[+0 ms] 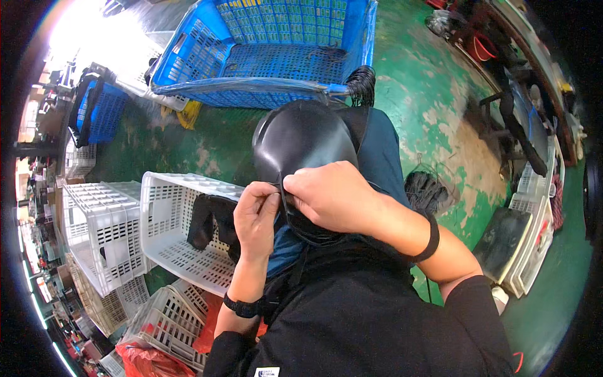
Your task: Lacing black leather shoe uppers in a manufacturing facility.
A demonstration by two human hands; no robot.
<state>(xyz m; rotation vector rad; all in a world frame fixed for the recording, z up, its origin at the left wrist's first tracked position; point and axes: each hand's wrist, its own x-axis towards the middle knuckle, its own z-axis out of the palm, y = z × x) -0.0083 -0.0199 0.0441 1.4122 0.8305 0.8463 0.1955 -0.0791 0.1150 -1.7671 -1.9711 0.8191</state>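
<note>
In the head view, the work in hand sits mid-frame: a glossy black piece (pixel 308 135), rounded and bulging, over the lap of the person's blue trousers (pixel 384 147). From where I stand, I'd judge it partway through. The piece is in place and its near edge is gathered at the fingers, but both hands are busy there, so that edge seems not yet finished. Whether anything is fastened I can't tell; the fingers cover the spot.

The left hand (pixel 257 207) rises almost upright from the bottom of the frame, its grip narrow, thumb and finger pinching a thin bit of the edge. The right hand (pixel 333 195) slants in from the lower right, elbow out, knuckles up, its grip closed on the same edge, just beside the left.

At upper centre stands a blue crate (pixel 251 94), with black strands (pixel 361 86) hanging at its right corner. More dark strands (pixel 426 190) lie on the green floor (pixel 440 88), right of the knee.
</note>
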